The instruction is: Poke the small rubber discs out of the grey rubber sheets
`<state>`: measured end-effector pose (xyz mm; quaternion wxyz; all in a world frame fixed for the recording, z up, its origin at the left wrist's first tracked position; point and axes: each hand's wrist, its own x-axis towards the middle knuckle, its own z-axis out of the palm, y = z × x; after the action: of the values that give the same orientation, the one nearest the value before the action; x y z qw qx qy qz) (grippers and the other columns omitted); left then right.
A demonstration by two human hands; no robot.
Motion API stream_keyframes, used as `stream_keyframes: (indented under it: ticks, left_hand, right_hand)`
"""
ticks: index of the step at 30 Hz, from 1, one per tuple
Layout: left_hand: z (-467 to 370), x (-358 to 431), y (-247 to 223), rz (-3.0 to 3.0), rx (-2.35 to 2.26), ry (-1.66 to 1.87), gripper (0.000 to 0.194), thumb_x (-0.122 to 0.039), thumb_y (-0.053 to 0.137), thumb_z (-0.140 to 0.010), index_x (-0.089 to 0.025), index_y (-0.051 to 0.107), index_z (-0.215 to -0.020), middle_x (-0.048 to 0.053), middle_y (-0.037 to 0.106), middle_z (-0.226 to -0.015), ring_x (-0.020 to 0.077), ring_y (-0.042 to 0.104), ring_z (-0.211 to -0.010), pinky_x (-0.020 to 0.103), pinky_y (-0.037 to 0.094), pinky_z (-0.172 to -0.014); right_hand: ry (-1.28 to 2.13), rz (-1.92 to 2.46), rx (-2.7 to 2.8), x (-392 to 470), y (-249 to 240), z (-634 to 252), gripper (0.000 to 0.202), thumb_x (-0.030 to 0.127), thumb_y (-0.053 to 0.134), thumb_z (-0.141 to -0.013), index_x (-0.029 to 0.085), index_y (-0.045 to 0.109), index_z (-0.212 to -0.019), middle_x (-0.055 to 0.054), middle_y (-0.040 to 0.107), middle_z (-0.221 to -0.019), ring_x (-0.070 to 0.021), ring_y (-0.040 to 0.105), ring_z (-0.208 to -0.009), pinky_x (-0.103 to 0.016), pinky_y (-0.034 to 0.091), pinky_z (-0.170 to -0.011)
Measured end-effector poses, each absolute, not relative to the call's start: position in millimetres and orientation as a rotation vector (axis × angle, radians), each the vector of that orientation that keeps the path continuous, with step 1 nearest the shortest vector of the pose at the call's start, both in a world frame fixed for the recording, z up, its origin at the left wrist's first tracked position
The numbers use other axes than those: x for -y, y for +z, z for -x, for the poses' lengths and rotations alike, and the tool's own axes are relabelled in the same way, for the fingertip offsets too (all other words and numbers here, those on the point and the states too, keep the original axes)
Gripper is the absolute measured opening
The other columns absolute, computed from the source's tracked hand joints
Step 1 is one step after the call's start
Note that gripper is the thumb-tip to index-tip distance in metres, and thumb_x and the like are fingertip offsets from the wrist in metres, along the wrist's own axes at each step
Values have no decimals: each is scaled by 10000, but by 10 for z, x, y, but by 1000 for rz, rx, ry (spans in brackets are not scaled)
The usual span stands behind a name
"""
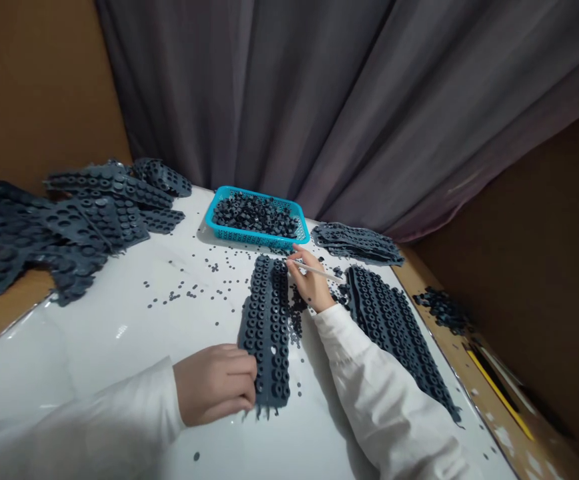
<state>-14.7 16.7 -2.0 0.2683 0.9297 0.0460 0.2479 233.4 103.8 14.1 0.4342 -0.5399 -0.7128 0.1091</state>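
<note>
A dark rubber sheet with rows of raised rings lies lengthwise on the white table. My left hand grips its lower left edge, fingers curled over it. Near the sheet's far right corner is my right hand, pinching a thin white stick that points away to the right. The fingertips are close to the top rings; whether the stick's tip touches the sheet I cannot tell. Small black discs are strewn beside the sheet, under and around my right hand.
A blue basket of small black rubber pieces stands behind the sheet. More ringed sheets lie at the right, with a stack behind them. A heap of sheets fills the left. A yellow-edged tool lies at the far right.
</note>
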Motion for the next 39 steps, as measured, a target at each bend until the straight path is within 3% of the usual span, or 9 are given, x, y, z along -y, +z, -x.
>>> stream_keyframes:
  ticks: [5,10,23,31,39]
  left_hand:
    - [144,-131,-19,-2357,-65,528,200,-325,432,-905,-222,572,-806,40,598,-746,154,524,-672,299,394,-673]
    - [101,-110,-121,-2270,-118,521,202,-352,487,-869,-219,585,-755,37,579,-714,157,537,-667,287,409,-663]
    - [94,-88,-146,-2213,-146,539,274,-402,506,-843,-200,617,-697,45,589,-691,156,527,-646,300,419,-662]
    - [84,-101,-165,-2195,-152,535,216,-363,577,-804,-203,589,-660,30,583,-674,151,531,-632,289,424,-669]
    - [90,-97,-176,-2190,-137,559,135,-298,610,-767,-207,600,-667,17,578,-684,143,526,-638,276,419,-669]
  right_hand:
    - [530,1259,1779,-1029,75,-2187,121,323,560,-845,211,601,-830,-100,657,-1112,-239,588,-1088,-431,421,-949]
    - [562,1180,1881,-1047,-60,-2106,127,318,560,-852,207,618,-863,-104,673,-1089,-224,616,-1027,-418,445,-920]
    - [308,1178,2248,-1126,-108,-2121,156,260,459,-907,224,610,-926,-97,671,-1089,-230,605,-989,-412,468,-885]
    - [213,1312,2072,-1286,-80,-2204,156,236,438,-903,228,588,-947,-96,662,-1084,-240,601,-1019,-401,468,-892]
    - [619,1137,1976,-1094,-75,-2149,151,340,498,-893,208,571,-906,-117,665,-1105,-222,619,-1068,-402,476,-914]
